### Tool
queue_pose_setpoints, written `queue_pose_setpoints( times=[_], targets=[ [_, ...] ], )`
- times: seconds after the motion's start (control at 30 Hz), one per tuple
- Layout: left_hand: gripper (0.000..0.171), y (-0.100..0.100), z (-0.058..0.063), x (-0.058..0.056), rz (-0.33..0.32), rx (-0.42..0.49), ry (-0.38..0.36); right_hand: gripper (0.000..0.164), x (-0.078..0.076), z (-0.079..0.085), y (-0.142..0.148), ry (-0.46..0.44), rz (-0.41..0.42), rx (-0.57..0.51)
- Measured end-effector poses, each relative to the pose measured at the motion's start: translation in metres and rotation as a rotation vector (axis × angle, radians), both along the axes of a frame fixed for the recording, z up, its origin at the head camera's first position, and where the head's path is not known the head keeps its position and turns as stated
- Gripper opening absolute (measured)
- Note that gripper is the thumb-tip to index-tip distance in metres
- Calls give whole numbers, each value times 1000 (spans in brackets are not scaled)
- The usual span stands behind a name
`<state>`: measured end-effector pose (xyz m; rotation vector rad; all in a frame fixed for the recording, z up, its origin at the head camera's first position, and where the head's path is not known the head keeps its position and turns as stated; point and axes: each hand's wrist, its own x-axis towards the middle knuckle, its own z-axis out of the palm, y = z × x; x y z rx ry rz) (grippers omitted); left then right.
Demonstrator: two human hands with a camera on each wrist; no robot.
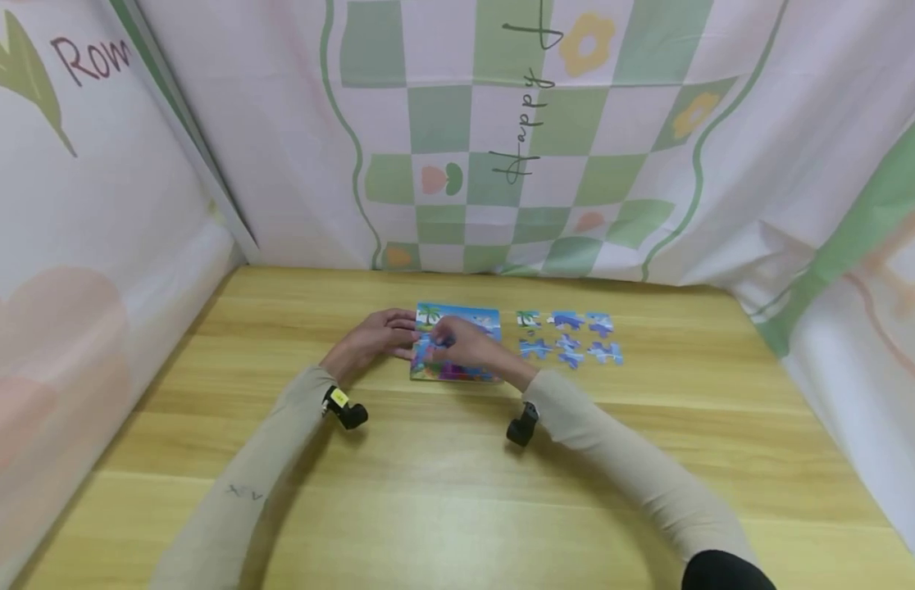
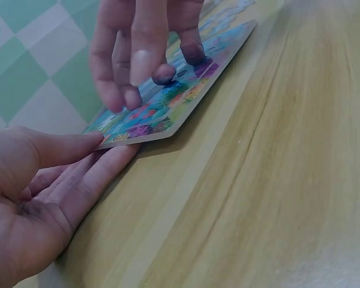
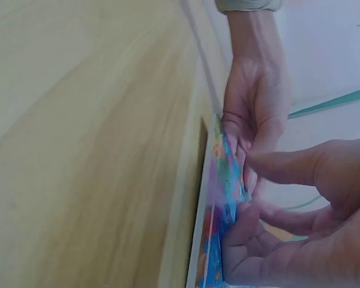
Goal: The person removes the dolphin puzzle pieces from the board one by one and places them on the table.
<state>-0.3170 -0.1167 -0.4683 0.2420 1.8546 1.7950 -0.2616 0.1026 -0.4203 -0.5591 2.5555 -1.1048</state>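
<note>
A flat jigsaw puzzle board (image 1: 475, 313) with a bright sea and palm tree picture lies in front of me. My left hand (image 1: 376, 336) grips its left edge, thumb on top and fingers underneath, as the left wrist view shows at the board's corner (image 2: 159, 126). That edge is raised a little off the table. Over the picture is my right hand (image 1: 466, 344), its fingers bent and fingertips on the board's surface. Its thumb (image 3: 288, 165) stands apart from the fingers, with nothing visible between them. Part of the picture is hidden beneath this hand.
Several loose jigsaw pieces (image 1: 568, 351) lie in two rows right of the board on the wooden table (image 1: 457, 492). A checkered curtain (image 1: 502, 147) hangs behind the table's far edge, and a printed cloth (image 1: 74, 270) borders the left side.
</note>
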Motion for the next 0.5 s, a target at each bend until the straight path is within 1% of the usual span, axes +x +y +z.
queue_pose_setpoints(
  times=[0.1, 0.17, 0.27, 0.37, 0.5],
  targets=[
    [57, 1, 2, 2, 0, -3, -3, 26, 1, -3, -2, 24, 9, -27],
    [58, 0, 3, 3, -2, -2, 2, 24, 2, -4, -3, 31, 10, -33],
    [59, 0, 5, 5, -9, 1, 17, 27, 2, -5, -5, 33, -6, -9],
    [59, 0, 5, 6, -17, 0, 31, 31, 2, -4, -7, 13, -33, 25],
    [59, 1, 3, 4, -10, -6, 18, 31, 1, -3, -8, -19, -61, 41]
  ],
)
